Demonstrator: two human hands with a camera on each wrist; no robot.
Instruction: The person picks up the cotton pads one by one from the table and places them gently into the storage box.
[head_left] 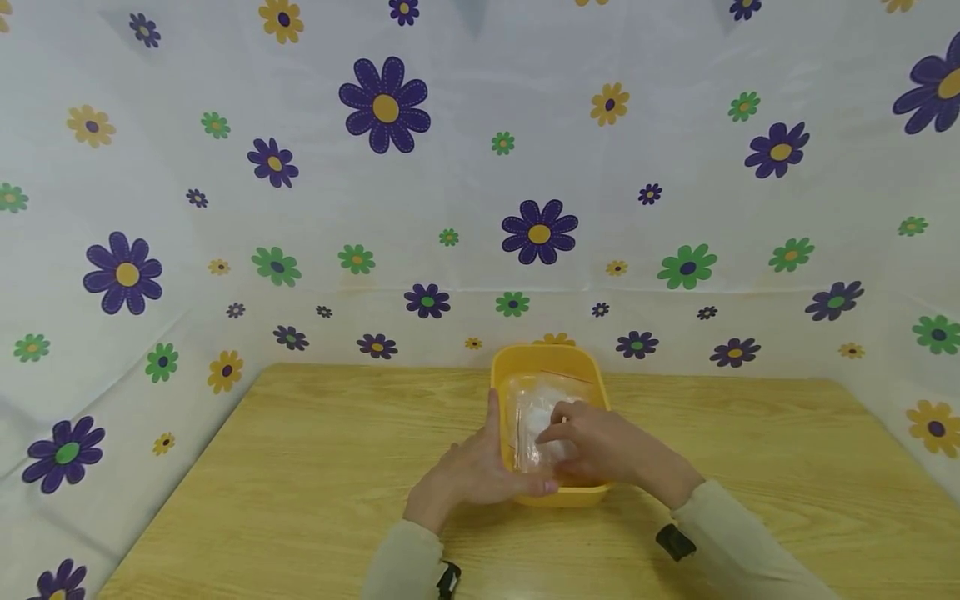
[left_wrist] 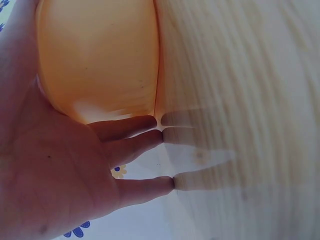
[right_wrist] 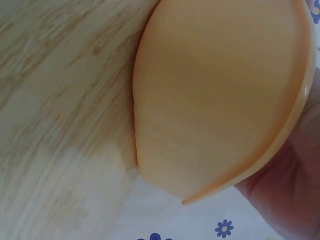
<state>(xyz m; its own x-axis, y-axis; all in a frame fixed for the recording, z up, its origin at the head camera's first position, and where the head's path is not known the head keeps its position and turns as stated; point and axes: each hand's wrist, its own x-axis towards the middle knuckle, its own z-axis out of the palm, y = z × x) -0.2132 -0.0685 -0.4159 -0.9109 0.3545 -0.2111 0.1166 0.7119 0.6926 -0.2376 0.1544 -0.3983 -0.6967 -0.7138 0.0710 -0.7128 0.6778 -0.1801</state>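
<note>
A yellow plastic bin [head_left: 517, 360] stands on the table against the back wall. Inside it lies a clear plastic zip bag [head_left: 531, 454] with a red line along its top and something white in it. My right hand [head_left: 600, 442] reaches in over the right rim, its curled fingers gripping the bag; in the right wrist view the bin's wall hides those fingertips. My left hand [head_left: 480, 467] rests against the bin's left front corner, thumb along the front rim. Straight fingers [left_wrist: 137, 145] spread beside the bin in the left wrist view, tips down at the table.
The bin stands on a light wood-grain table [head_left: 337, 450], with its back rim close to the table's far edge. A white sheet [head_left: 465, 183] printed with purple, yellow and green flowers hangs behind and at both sides.
</note>
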